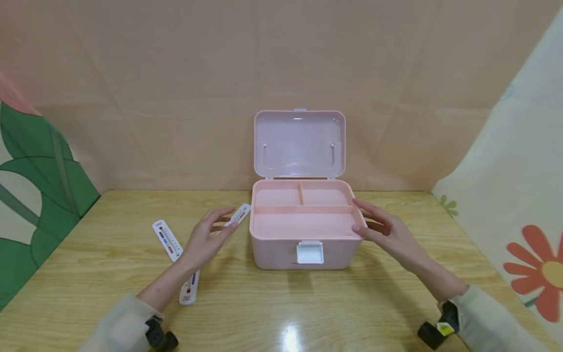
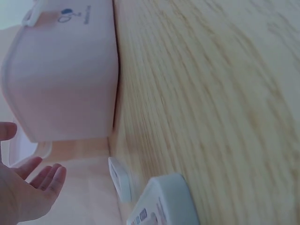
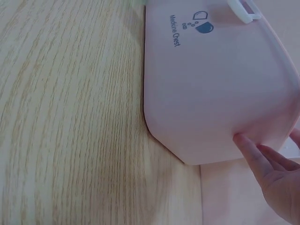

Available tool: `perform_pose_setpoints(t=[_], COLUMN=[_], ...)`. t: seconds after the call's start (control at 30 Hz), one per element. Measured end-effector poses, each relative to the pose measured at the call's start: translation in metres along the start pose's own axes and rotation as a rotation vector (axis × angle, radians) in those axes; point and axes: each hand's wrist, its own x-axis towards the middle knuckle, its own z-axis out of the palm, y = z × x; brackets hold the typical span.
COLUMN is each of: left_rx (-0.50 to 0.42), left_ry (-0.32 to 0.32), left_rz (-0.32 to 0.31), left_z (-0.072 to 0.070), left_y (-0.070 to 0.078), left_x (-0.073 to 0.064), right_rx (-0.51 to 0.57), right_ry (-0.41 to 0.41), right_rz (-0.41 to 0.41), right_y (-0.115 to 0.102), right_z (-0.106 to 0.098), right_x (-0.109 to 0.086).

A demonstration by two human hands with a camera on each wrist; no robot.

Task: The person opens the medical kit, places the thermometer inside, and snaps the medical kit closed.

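A pink medicine chest (image 1: 303, 254) stands on the table with its lid (image 1: 300, 142) raised and a divided pink tray (image 1: 303, 225) at its top. My right hand (image 1: 387, 230) is at the chest's right side; thumb and index finger reach the rim, spread apart, and in the right wrist view a straight finger (image 3: 251, 152) touches the outer wall. To the left of the chest, my left hand (image 1: 208, 234) hovers with relaxed fingers and nothing in them. It overlaps a white thermometer (image 1: 241, 213) in the head view, which lies on the table in the left wrist view.
Two more white thermometers lie on the left side of the table, one angled (image 1: 167, 239) and one partly behind the left forearm (image 1: 189, 289). A white latch (image 1: 310, 253) hangs on the chest's front. A beige cloth backdrop (image 1: 184, 98) closes off the table's back.
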Motion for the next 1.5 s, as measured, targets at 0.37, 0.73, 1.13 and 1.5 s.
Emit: perform_pose_setpoints(t=[0.37, 0.73, 1.13, 1.5], left_rx=[0.068, 0.290, 0.357, 0.429], left_ry=[0.021, -0.011, -0.017, -0.031], left_rz=[0.007, -0.077, -0.097, -0.115], left_z=[-0.002, -0.001, 0.001, 0.007], left_y=[-0.010, -0.019, -0.029, -0.034], left_x=[-0.005, -0.001, 0.006, 0.014], right_rx=[0.090, 0.086, 0.110, 0.119], right_ry=[0.028, 0.033, 0.029, 0.028], right_rz=[0.053, 0.058, 0.056, 0.094], right_y=[0.006, 0.010, 0.008, 0.006], right_z=[0.004, 0.006, 0.007, 0.009], right_x=[-0.002, 0.000, -0.002, -0.002])
